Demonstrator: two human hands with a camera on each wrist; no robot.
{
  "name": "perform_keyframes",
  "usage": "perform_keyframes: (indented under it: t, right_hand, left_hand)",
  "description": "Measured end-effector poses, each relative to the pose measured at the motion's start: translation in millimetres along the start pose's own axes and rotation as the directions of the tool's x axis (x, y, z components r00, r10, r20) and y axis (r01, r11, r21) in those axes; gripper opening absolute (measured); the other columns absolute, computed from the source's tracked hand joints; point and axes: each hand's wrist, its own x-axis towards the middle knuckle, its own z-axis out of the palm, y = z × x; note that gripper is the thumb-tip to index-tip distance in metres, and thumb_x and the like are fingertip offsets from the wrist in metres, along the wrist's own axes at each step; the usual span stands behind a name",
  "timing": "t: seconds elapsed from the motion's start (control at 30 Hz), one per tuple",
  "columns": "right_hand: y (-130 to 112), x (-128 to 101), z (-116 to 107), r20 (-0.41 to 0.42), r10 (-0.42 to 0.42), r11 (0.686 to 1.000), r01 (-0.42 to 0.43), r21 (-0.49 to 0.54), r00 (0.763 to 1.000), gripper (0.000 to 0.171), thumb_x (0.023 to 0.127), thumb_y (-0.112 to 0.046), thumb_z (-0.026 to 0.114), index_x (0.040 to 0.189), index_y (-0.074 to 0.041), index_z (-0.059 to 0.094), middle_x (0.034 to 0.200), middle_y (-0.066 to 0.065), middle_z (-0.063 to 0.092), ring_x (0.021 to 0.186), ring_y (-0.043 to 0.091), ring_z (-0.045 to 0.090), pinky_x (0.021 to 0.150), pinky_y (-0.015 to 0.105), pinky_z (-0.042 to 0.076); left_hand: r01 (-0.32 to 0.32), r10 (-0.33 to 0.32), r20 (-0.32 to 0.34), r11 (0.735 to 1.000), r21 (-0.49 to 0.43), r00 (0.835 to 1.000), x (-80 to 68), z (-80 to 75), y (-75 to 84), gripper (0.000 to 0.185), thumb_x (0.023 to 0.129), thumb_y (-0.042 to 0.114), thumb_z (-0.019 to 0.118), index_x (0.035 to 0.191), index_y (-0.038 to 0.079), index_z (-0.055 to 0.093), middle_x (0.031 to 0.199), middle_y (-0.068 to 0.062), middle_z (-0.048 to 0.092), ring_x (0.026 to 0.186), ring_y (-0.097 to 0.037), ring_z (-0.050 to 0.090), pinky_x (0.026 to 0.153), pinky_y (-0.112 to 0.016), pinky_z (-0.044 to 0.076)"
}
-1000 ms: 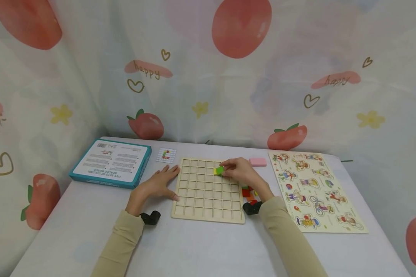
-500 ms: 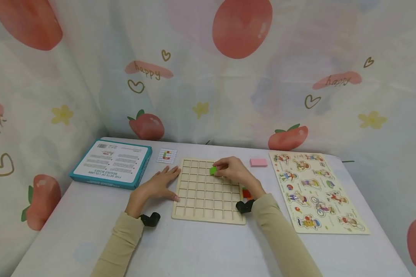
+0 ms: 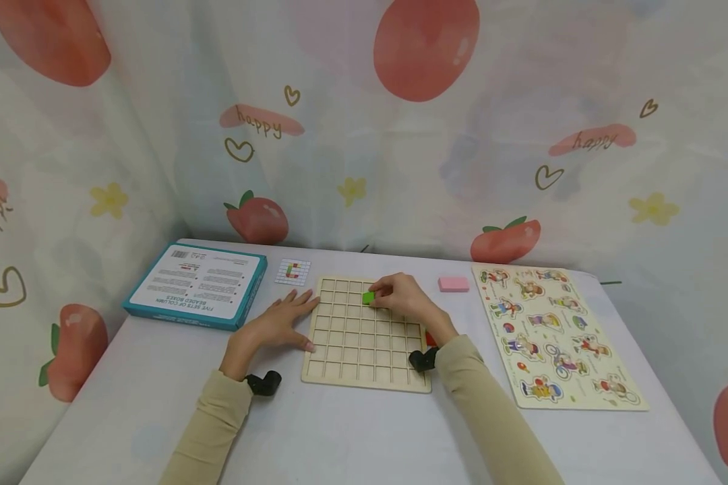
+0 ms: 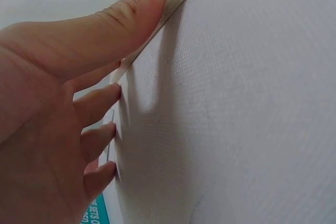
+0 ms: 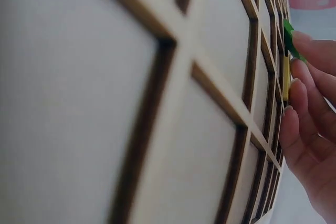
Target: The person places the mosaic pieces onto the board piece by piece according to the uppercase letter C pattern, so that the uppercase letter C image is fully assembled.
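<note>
- Right hand [image 3: 403, 300] sits over the upper middle of the wooden grid board [image 3: 364, 367], fingertips pinching a small green tile [image 3: 368, 297] right at one of the cells near the board's top edge.
- In the right wrist view there's a yellow tile [image 5: 286, 78] in the slot just below the green one.
- Left hand [image 3: 279, 323] lies flat, fingers straight, holding nothing, pressed against the board's left edge, thumb along the frame.
- A few red pieces [image 3: 430, 339] peek out just right of the board, behind the right wrist.
- Far left: teal box [image 3: 194, 285]. Small pattern card [image 3: 292, 271] above the board, pink block [image 3: 453, 283] to its upper right, and a cartoon figure puzzle [image 3: 555, 333] on the right side.
</note>
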Motion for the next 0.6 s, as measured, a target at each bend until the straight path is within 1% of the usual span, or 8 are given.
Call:
perform_keyframes:
  t: [0.3,0.43,0.6]
  right_hand:
    - [-3.5,0.2,1.9,0.011,0.009,0.999,-0.009,-0.039,1.000,0.026,0.088,-0.011,0.080,0.112,-0.002,0.076,0.088,0.005,0.070,0.079,0.014,0.059,0.073,0.026,0.050]
    - [-2.0,-2.2,2.1,0.019,-0.006,0.999,0.007,-0.040,1.000,0.025,0.090,-0.010,0.078,0.113,-0.001,0.076,0.090,0.005,0.071,0.080,0.014,0.060,0.075,0.027,0.051]
    - [-1.8,-5.0,1.3,0.020,-0.021,0.999,0.021,-0.039,1.000,0.025,0.092,-0.007,0.073,0.116,-0.002,0.076,0.093,0.005,0.072,0.084,0.015,0.061,0.080,0.030,0.053]
  left_hand:
    - [0.006,-0.006,0.004,1.000,0.003,1.000,-0.1,0.6,-1.0,0.101,0.081,0.034,0.088,0.162,0.012,0.033,0.172,-0.013,0.017,0.160,-0.042,0.004,0.129,-0.061,0.005]
    - [0.005,-0.005,0.008,1.000,-0.004,1.000,0.2,1.3,-2.4,0.101,0.080,0.034,0.088,0.162,0.011,0.033,0.172,-0.014,0.018,0.160,-0.042,0.004,0.129,-0.061,0.005]
    - [-0.003,0.003,0.003,1.000,0.005,1.000,0.8,1.1,-5.3,0.102,0.080,0.037,0.088,0.162,0.012,0.033,0.172,-0.013,0.018,0.159,-0.042,0.005,0.129,-0.061,0.006]
